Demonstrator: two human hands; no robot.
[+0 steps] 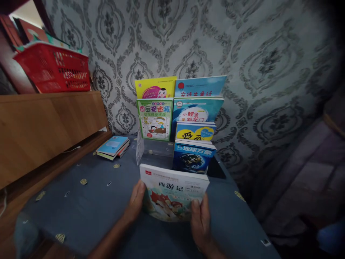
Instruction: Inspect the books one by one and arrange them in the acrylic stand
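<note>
Between both hands I hold a book with a pale cover, dark Chinese title characters and a picture in red and green. My left hand grips its left edge. My right hand grips the right edge, thumb on the front cover. The book is tilted, cover toward me, in front of a clear tiered stand. In the stand's right column are a blue book with a globe, a yellow-and-blue book and further blue ones behind. A green-bordered picture book stands in the left column, before a yellow book.
A small stack of books lies left of the stand on the dark cloth-covered table. A red plastic basket sits on a wooden cabinet at the left. Patterned wallpaper covers the wall behind. Draped cloth hangs at the right.
</note>
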